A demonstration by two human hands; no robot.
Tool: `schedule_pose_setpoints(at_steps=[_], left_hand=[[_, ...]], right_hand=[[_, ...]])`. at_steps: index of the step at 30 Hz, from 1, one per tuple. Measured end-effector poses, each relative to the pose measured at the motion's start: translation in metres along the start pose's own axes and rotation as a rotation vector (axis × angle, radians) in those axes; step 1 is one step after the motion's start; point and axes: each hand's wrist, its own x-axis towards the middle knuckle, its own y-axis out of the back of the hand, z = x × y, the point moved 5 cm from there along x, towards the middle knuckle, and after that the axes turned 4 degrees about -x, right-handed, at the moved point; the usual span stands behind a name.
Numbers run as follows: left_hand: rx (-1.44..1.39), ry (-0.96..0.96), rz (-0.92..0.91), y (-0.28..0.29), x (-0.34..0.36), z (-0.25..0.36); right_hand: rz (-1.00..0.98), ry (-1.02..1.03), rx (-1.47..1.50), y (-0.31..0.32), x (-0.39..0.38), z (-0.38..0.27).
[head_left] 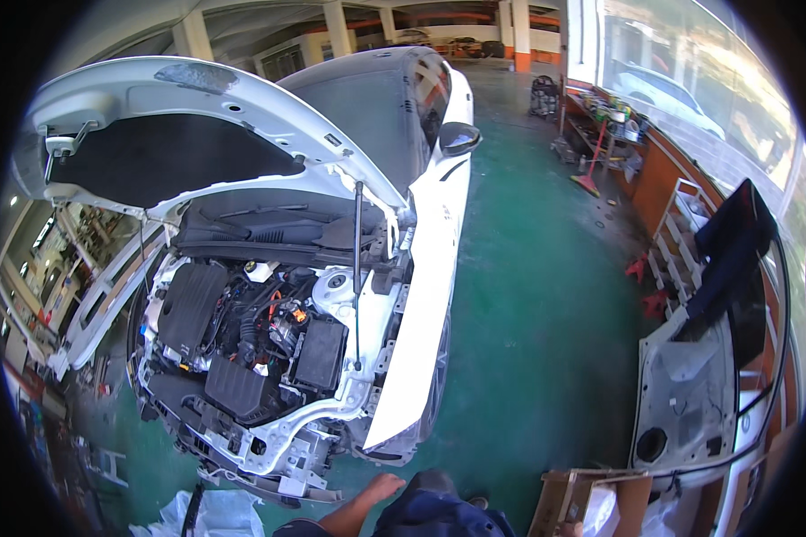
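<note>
Left hand is curled, nothing visible in it; right hand perhaps shows at lower rim, grip unclear; car's stripped front end, just ahead-left of left hand, seems heavy, stiff; hold smooth edges

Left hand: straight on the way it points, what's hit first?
Probably the dark clothing just to the right of the left hand; depth is unclear, so it might clear the top and head out over the green floor.
</note>
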Motion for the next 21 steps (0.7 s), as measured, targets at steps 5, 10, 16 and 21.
schedule_pose_setpoints(at_steps=[5,10,16,21], left_hand=[[0.09,-0.26,0.167,0.003,0.01,0.119],[-0.261,-0.349,0.252,0.036,0.066,0.251],[-0.126,-0.645,0.641,0.148,0.103,0.395],[-0.065,-0.709,0.878,0.229,0.132,0.432]], right_hand=[[-0.081,0.041,0.087,-0.031,0.086,-0.11],[-0.41,0.733,-0.518,-0.08,0.134,-0.205],[-0.338,0.274,-0.451,-0.058,0.162,-0.266],[-0.291,0.207,-0.471,-0.048,0.18,-0.317]])
